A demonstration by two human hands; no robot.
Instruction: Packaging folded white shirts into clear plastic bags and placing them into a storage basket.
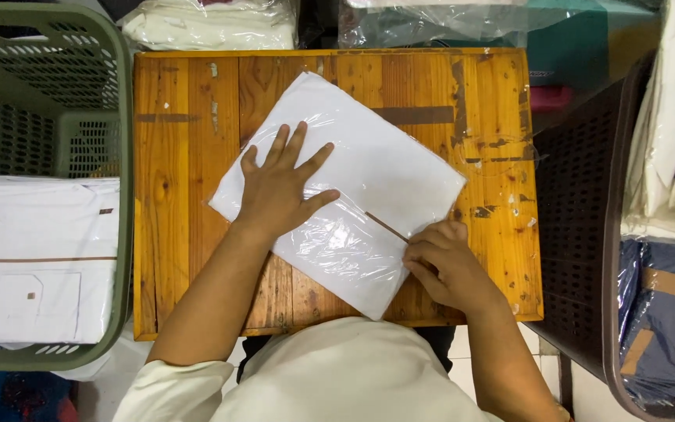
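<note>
Cream sleeves frame a scuffed orange wooden bench (181, 234), where a white shirt in a clear bag (376, 168) lies aslant. Left hand (279, 184) presses flat and open on the bag; right hand (439, 262) is curled, pinching its lower right edge. Beside the bench, a green basket (123, 156) holds folded white shirts (37, 262); a brown basket (587, 234) at right holds bagged garments (666, 312).

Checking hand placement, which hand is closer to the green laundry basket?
Left. The left hand lies flat on the bagged white shirt, on the side toward the green basket. The right hand pinches the bag's far edge, farther away.
</note>
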